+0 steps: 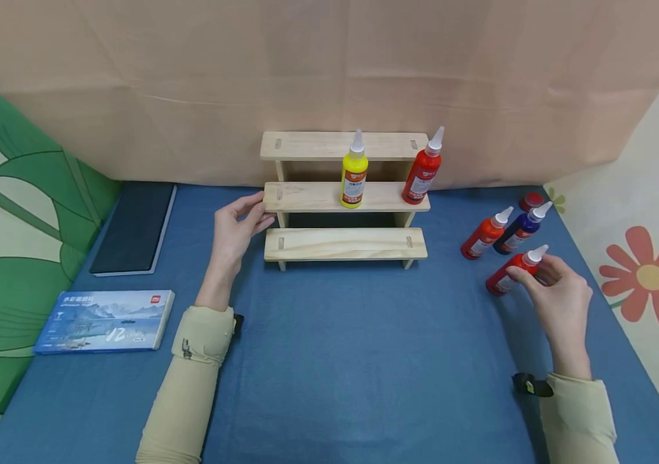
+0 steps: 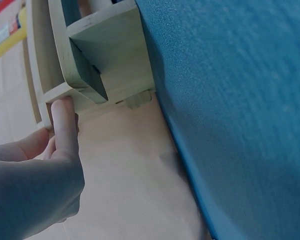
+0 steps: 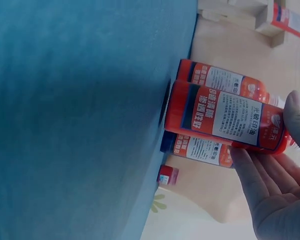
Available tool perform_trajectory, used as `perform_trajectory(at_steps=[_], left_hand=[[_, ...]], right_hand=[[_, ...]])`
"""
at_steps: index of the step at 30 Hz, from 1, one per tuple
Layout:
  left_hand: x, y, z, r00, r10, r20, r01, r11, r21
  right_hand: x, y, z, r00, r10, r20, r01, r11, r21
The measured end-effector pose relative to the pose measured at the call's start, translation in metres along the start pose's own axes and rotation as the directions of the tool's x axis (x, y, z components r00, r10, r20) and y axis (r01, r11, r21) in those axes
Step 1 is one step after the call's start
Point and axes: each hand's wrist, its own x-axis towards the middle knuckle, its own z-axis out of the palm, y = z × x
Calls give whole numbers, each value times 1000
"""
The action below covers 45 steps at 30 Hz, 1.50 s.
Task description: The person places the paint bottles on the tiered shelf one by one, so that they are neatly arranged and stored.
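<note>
The red bottle (image 1: 505, 281) in the right hand (image 1: 563, 298) has a plain cylindrical body, narrow shoulders and a white pointed cap, with a printed label round its side. The thumb and fingers pinch it near the top, at the right of the blue cloth (image 1: 364, 361), just in front of an orange-red bottle (image 1: 483, 238) and a dark blue bottle (image 1: 517, 234); whether its base touches the cloth I cannot tell. The left hand (image 1: 235, 229) pinches the left end of the middle board of a wooden rack (image 1: 345, 245), three pale steps with visible grain and slotted joints near the ends. On that same board stand a yellow bottle (image 1: 354, 183) and, at its right end, a second red bottle (image 1: 421, 177). The right wrist view brings out what the head view leaves too small: a white label panel with columns of Chinese characters, larger characters below, a dark band near the base and an oval mark by the shoulder. It also shows the labelled side of a small red jar (image 3: 168, 175), seen mostly from above by the head camera. The left wrist view shows the rack's end and side panel from close by. Only the head view takes in the dark notebook (image 1: 132, 229) and the blue box (image 1: 104, 322) on the left.
</note>
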Motion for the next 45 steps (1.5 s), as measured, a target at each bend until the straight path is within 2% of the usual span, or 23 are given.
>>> perform_trajectory(at_steps=[13, 29, 45], left_hand=[[0, 1, -2, 1000, 0, 2, 0, 1000, -5], [0, 2, -2, 1000, -9, -1, 9, 1000, -22], [0, 2, -1, 1000, -12, 9, 12, 1000, -23]], right_hand=[[-6, -20, 5, 998, -4, -56, 7, 999, 42], [-15, -42, 16, 985, -151, -80, 156, 986, 56], [-15, -74, 26, 972, -226, -61, 231, 970, 79]])
